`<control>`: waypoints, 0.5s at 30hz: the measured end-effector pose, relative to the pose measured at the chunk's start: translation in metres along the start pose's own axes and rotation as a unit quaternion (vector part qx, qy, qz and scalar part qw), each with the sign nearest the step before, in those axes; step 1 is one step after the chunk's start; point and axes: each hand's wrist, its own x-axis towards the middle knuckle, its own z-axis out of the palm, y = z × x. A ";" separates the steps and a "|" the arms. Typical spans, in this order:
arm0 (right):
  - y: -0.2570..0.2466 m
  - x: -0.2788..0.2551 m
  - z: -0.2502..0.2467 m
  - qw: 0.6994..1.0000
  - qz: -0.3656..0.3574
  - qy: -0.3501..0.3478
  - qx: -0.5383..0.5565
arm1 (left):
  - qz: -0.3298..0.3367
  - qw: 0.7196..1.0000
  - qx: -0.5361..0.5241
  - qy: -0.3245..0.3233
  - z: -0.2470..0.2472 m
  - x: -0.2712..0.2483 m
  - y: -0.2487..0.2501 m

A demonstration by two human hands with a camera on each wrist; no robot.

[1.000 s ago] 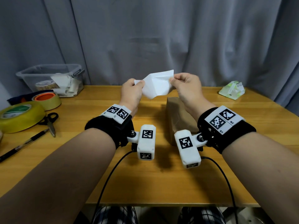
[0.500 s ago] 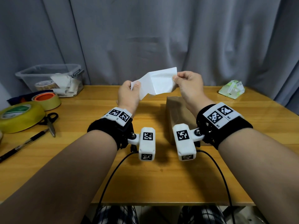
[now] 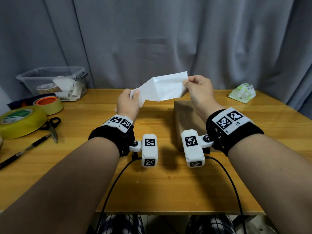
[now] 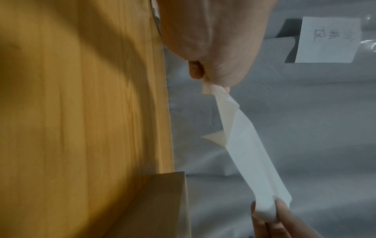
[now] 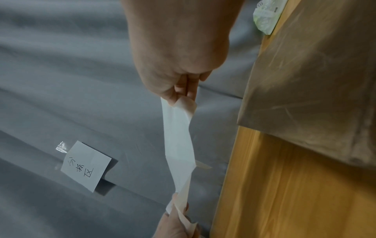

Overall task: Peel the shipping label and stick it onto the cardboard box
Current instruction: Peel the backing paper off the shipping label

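A white shipping label [image 3: 167, 88] hangs in the air above the far side of the table, stretched between both hands and partly parted from its backing. My left hand [image 3: 129, 103] pinches the lower left end, seen in the left wrist view as a thin strip [image 4: 244, 145]. My right hand [image 3: 197, 89] pinches the upper right corner [image 5: 179, 136]. The brown cardboard box [image 3: 187, 122] stands on the table under my right hand and wrist, partly hidden by them; its taped top [image 5: 317, 80] fills the right wrist view.
At the left of the wooden table [image 3: 152, 183] lie tape rolls [image 3: 20, 122], scissors [image 3: 52, 127], a pen [image 3: 25, 149] and a clear bin [image 3: 55, 81] of scraps. A green-white packet [image 3: 242, 94] sits far right. A grey curtain with a handwritten note [image 5: 85, 165] hangs behind.
Both hands have drawn apart, the right one rising and the left one moving left and down. The label and backing, bunched a second ago, are now pulled out long between them.
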 end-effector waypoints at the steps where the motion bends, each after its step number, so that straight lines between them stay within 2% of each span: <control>1: 0.001 0.000 0.000 1.000 0.002 0.000 -0.001 | 0.001 1.000 0.004 0.002 -0.001 0.000 -0.002; 8: 0.005 0.001 -0.003 1.000 0.004 0.011 0.000 | -0.013 0.999 0.043 0.022 -0.007 0.000 -0.011; 15: 0.010 0.000 0.000 0.998 0.026 0.044 0.020 | -0.075 0.996 -0.005 0.040 -0.004 -0.005 -0.006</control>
